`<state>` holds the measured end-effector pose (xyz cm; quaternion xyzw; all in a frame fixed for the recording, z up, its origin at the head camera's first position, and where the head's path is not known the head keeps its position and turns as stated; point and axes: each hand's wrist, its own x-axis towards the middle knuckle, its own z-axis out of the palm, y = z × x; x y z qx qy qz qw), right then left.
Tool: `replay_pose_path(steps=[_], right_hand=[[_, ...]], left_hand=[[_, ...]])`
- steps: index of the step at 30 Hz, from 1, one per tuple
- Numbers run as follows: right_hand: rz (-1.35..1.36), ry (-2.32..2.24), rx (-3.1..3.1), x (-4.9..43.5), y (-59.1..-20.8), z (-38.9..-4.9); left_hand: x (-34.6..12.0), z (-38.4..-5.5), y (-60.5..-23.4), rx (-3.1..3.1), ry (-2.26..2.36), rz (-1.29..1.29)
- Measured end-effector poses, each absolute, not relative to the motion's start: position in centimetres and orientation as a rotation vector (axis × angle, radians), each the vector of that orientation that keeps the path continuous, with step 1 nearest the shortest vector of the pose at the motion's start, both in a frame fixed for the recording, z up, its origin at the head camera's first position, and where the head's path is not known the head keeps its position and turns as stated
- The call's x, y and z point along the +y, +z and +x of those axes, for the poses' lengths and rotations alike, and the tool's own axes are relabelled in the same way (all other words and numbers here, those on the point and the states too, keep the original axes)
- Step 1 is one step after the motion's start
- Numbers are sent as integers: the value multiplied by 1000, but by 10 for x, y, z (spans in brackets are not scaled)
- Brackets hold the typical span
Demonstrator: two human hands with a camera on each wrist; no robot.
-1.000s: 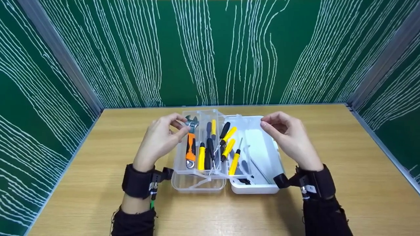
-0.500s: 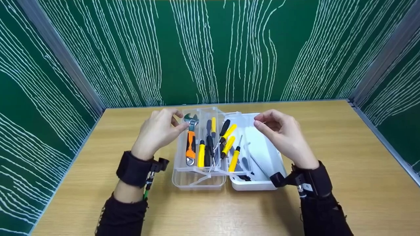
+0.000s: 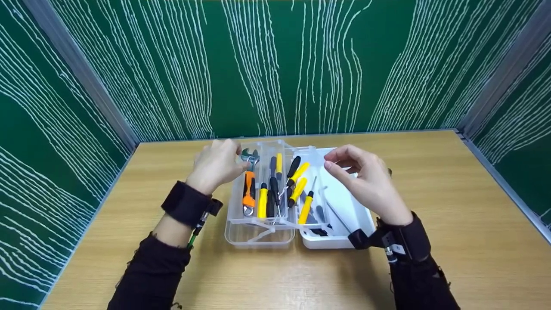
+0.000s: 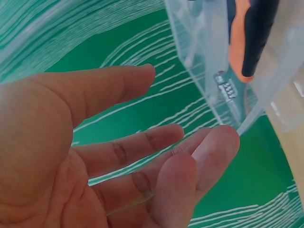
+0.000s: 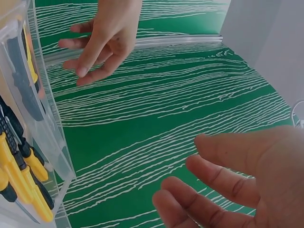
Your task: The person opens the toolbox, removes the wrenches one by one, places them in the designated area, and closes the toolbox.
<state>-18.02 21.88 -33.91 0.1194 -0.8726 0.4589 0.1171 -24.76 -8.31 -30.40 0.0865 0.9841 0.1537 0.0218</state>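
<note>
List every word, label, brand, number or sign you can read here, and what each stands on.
No text can be read in any view.
Small white rectangular label by the black wristband on the right arm: too small to read.
Orange-and-black-handled metal adjustable wrench: no lettering can be made out.
Green back wall with wavy white lines: no readable characters.

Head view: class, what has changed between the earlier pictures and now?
The right hand has moved left over the white box, toward the clear trays; the left hand has shifted slightly forward, near the adjustable wrench. Nothing was visibly taken hold of or let go. The wrench, the yellow-handled tools and the box stayed as they were.
</note>
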Motion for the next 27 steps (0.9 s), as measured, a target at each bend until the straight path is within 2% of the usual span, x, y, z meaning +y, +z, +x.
replay_pose_path(steps=[27], right_hand=[[412, 1343, -2583, 203, -338, -172]], left_hand=[[-47, -266, -309, 3145, 132, 318]])
